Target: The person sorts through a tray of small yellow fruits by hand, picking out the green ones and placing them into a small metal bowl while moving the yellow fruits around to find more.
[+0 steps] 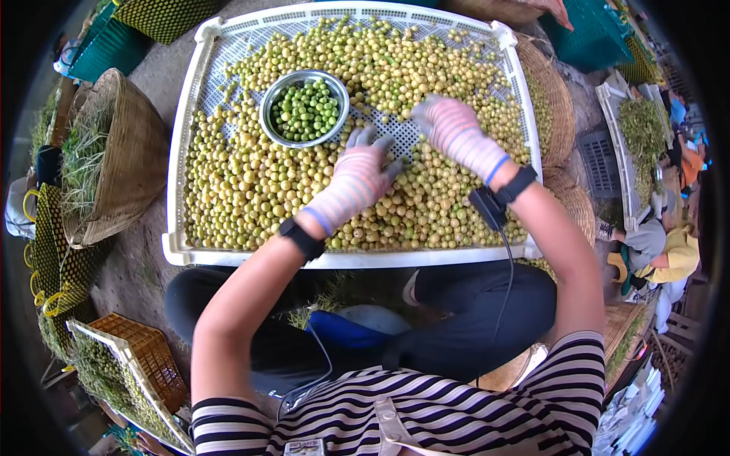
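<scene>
A white mesh tray (176,190) holds a wide layer of small round yellow-green fruits (251,178). A metal bowl (266,129) full of greener fruits (306,110) sits on the fruits, left of centre. Just right of the bowl, my left hand (361,175), in a striped glove with grey fingertips, rests low over the fruits with its fingers apart. My right hand (454,133), gloved alike, is above the fruits at centre right. Its fingers are curled together, and what they hold, if anything, is hidden. Bare mesh (399,133) shows between the hands.
A tall woven basket (137,152) with grassy stems stands left. Round woven baskets (559,99) adjoin the tray's right side. An orange crate (152,353) is at lower left. Another person (669,254) sits at the far right near a second white tray (616,152).
</scene>
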`<act>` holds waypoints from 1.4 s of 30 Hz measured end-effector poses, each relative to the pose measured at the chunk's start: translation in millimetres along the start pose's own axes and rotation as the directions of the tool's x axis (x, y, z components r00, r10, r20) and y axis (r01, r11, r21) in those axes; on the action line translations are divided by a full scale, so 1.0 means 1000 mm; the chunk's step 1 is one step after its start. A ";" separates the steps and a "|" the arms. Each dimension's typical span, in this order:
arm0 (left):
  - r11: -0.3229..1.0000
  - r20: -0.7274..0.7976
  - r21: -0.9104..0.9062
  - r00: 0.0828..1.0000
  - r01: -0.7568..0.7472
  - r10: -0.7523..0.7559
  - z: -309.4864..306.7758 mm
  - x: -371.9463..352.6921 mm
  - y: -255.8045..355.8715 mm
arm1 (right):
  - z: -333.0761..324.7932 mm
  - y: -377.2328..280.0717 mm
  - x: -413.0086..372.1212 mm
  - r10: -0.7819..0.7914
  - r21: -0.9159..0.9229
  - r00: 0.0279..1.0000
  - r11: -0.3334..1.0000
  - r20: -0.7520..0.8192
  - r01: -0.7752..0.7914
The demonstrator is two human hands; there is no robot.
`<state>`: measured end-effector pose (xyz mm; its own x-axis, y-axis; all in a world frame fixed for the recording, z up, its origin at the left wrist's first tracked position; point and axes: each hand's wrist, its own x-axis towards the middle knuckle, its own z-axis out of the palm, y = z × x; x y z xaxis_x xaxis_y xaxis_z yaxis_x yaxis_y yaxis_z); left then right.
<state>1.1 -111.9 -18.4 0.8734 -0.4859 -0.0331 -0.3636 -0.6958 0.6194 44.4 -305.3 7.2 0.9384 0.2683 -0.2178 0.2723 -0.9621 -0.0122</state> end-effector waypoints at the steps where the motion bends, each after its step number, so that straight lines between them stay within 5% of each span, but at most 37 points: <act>1: 0.991 -0.024 0.132 1.000 0.001 0.003 0.007 0.008 0.003 | -0.006 0.009 0.000 0.006 0.038 0.987 0.999 -0.163 0.000; 3: 0.980 -0.039 0.199 0.998 -0.031 0.040 0.016 0.014 0.008 | -0.002 0.011 0.008 -0.013 0.030 0.976 0.999 -0.215 0.020; 6: 0.955 0.172 0.285 0.984 -0.088 0.039 0.020 0.006 0.012 | 0.014 0.006 0.031 -0.049 -0.189 0.993 0.982 -0.108 0.028; 10: 0.969 0.180 0.211 0.979 -0.132 0.094 0.011 -0.026 0.019 | -0.009 0.014 0.031 0.148 0.049 0.978 0.987 0.151 -0.156; 13: 0.957 0.172 0.223 0.974 -0.186 0.150 0.007 -0.027 0.020 | 0.005 0.026 0.034 0.141 0.397 0.988 0.911 -0.058 -0.107; 15: 0.998 0.034 0.038 0.998 -0.058 0.057 0.007 -0.015 0.018 | 0.010 0.019 0.039 0.050 0.356 0.991 0.935 -0.122 -0.003; 16: 0.994 -0.106 -0.009 0.988 -0.110 0.109 0.011 -0.010 0.013 | 0.012 0.015 0.041 -0.036 0.306 0.982 0.947 -0.186 0.093; 17: 0.994 -0.107 -0.006 0.988 -0.108 0.107 0.011 -0.004 0.012 | 0.022 0.010 0.039 -0.138 0.129 0.929 0.973 -0.343 0.193; 18: 0.987 -0.084 -0.159 0.995 0.034 -0.048 0.011 0.002 0.011 | 0.026 0.010 0.043 -0.147 0.152 0.938 0.968 -0.313 0.202; 19: 0.937 -0.036 -0.303 0.980 0.176 -0.195 0.011 0.008 0.010 | 0.031 0.010 0.047 -0.154 0.176 0.947 0.962 -0.281 0.208; 20: 0.856 -0.155 -0.498 0.956 0.140 -0.247 0.032 0.015 -0.005 | 0.028 0.009 0.047 -0.152 0.181 0.948 0.961 -0.279 0.207; 22: 0.764 -0.173 -0.629 0.931 0.146 -0.321 0.043 0.025 -0.013 | 0.016 0.005 0.048 0.028 0.478 0.999 0.877 0.030 -0.038; 23: 0.652 -0.179 -0.746 0.902 0.135 -0.392 0.042 0.029 -0.011 | 0.019 0.006 0.046 0.024 0.480 0.999 0.877 0.032 -0.036; 25: 0.581 -0.161 -0.805 0.899 0.119 -0.407 0.038 0.032 -0.008 | 0.024 0.011 0.037 -0.185 0.719 0.974 0.658 -0.133 0.223; 27: 0.181 0.168 -0.944 0.875 0.276 -0.454 0.015 0.029 0.011 | 0.009 0.002 0.025 -0.182 0.676 0.965 0.689 -0.188 0.262; 29: 0.195 0.168 -0.943 0.892 0.269 -0.419 0.013 0.028 0.011 | 0.000 -0.003 0.018 -0.206 0.685 0.965 0.681 -0.160 0.259; 31: 0.070 0.203 -0.964 0.883 0.255 -0.423 0.012 0.025 0.009 | 0.004 0.002 0.020 -0.225 0.717 0.958 0.637 -0.179 0.284; 33: 0.016 0.204 -0.972 0.879 0.234 -0.431 0.011 0.022 0.008 | 0.008 0.006 0.022 -0.346 0.829 0.913 0.428 -0.218 0.360; 35: 0.099 0.251 -0.938 0.847 0.333 -0.469 0.009 0.019 0.006 | 0.011 0.010 0.021 -0.377 0.821 0.899 0.424 -0.223 0.381; 36: 0.292 0.251 -0.863 0.851 0.413 -0.461 0.006 0.015 0.003 | 0.012 0.013 0.021 -0.360 0.819 0.910 0.446 -0.205 0.361; 37: 0.292 0.251 -0.863 0.852 0.412 -0.460 0.007 0.013 0.004 | 0.013 0.015 0.020 -0.341 0.815 0.921 0.470 -0.188 0.340; 39: 0.400 0.017 -0.885 0.874 0.240 -0.486 0.002 0.007 0.012 | 0.008 0.008 0.013 -0.306 0.732 0.928 0.578 -0.214 0.359; 41: 0.292 0.116 -0.912 0.865 0.287 -0.488 -0.005 0.005 0.015 | -0.001 -0.002 0.005 -0.290 0.677 0.955 0.691 -0.062 0.253; 42: 0.049 0.250 -0.955 0.884 0.292 -0.394 -0.007 0.005 0.016 | -0.012 -0.008 0.001 -0.362 0.761 0.932 0.599 -0.021 0.249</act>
<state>2.1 -122.3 -3.2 0.8347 -0.2879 -0.4695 0.5466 0.3289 0.7701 46.0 -296.9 18.4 0.7807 0.5989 -0.1783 0.2354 -0.5462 -0.8039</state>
